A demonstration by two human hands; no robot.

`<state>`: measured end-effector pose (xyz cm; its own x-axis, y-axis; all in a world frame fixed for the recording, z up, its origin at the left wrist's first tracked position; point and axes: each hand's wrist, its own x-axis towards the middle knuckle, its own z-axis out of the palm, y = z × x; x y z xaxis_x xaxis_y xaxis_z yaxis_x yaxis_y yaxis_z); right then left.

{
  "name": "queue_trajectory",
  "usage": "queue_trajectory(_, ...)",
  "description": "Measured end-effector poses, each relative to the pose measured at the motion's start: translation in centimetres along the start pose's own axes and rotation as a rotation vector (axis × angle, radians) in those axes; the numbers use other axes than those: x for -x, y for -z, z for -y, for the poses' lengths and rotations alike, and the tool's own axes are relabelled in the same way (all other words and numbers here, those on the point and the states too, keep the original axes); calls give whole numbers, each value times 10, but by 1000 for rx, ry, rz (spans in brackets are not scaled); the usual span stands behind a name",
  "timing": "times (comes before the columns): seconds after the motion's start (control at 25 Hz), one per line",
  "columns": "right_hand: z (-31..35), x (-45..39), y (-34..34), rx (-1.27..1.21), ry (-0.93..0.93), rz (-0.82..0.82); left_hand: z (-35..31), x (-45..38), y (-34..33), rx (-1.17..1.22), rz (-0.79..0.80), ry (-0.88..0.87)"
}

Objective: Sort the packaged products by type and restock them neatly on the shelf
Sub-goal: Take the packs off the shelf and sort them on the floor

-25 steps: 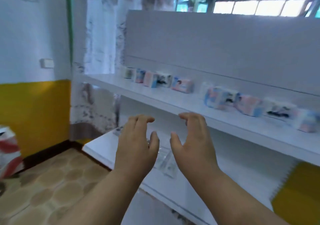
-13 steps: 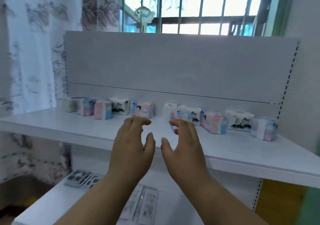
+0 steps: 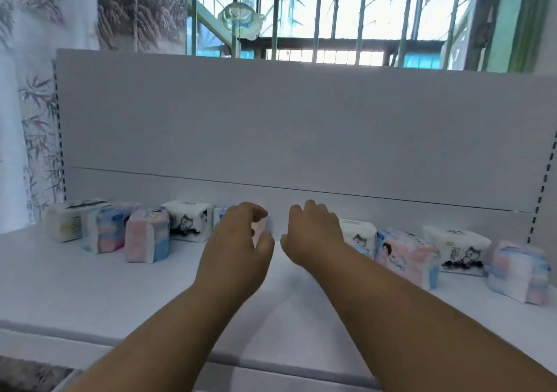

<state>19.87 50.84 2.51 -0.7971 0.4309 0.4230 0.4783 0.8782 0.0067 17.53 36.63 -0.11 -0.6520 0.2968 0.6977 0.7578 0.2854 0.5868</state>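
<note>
Both arms reach over the white shelf (image 3: pixel 90 286) toward the row of packaged products at its back panel. The left hand (image 3: pixel 238 247) has its fingers (image 3: pixel 250 210) curled over the top of a pink pack (image 3: pixel 259 230), with the thumb at the pack's near side; most of this pack is hidden behind the hand. The right hand (image 3: pixel 313 235) is just to the right of it, with fingers bent downward. What is under them is hidden, so I cannot tell if they hold something.

To the left of the left fingers stand a white pack with a cat drawing (image 3: pixel 190 224), then a pink and blue pack (image 3: pixel 147 242), another pink and blue pack (image 3: pixel 105 232) and a white pack (image 3: pixel 67 222) at the end. To the right of the right fingers stand a white cat pack (image 3: pixel 360 238), a pink pack with a baby picture (image 3: pixel 404 256), one more white cat pack (image 3: pixel 458 250) and a pastel pack (image 3: pixel 518 271). The types are mixed along the row.
</note>
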Motion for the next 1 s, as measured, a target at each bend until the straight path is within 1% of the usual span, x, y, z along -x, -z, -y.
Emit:
queue_trajectory(0.08, -4, -36, -18, 100, -92, 153, 5, -12, -5, 53, -13, 85)
queue_trajectory(0.16, -6, -61, -33, 93, -176, 230, 9, -21, -10, 67, 5, 163)
queue_trajectory(0.28, -4, -75, -38, 63, -179, 247, 15, -31, -23, 11, 39, 178)
queue_trajectory(0.36, -5, -72, -35, 6, -143, 225, 16, -35, -36, -8, 84, 234)
queue_trajectory(0.4, -7, -71, -32, -73, -135, 194, 18, -38, -43, 19, 105, 292)
queue_trajectory(0.48, -20, -72, -26, -311, -179, 103, 20, -48, -59, 135, 144, 449)
queue_trajectory(0.56, -33, -70, -18, -610, -233, 1, 17, -60, -72, 319, 171, 623)
queue_trajectory(0.6, -38, -66, -16, -746, -243, -36, 14, -65, -77, 447, 179, 711)
queue_trajectory(0.68, -44, -58, -11, -903, -186, -68, 6, -76, -85, 719, 142, 834)
queue_trajectory(0.72, -46, -56, -8, -942, -135, -66, 3, -79, -87, 793, 87, 855)
queue_trajectory(0.76, -51, -57, -6, -956, -88, -54, -1, -81, -89, 814, 25, 849)
queue_trajectory(0.84, -67, -63, -3, -889, -61, -33, -1, -83, -94, 779, -63, 808)
queue_trajectory(0.88, -78, -70, -4, -771, -59, -19, -2, -81, -95, 747, -86, 792)
queue_trajectory(0.92, -90, -76, -7, -600, -52, 27, -3, -80, -96, 724, -98, 777)
queue_trajectory(1.0, -105, -82, -17, -256, -30, 211, -8, -77, -95, 724, -104, 755)
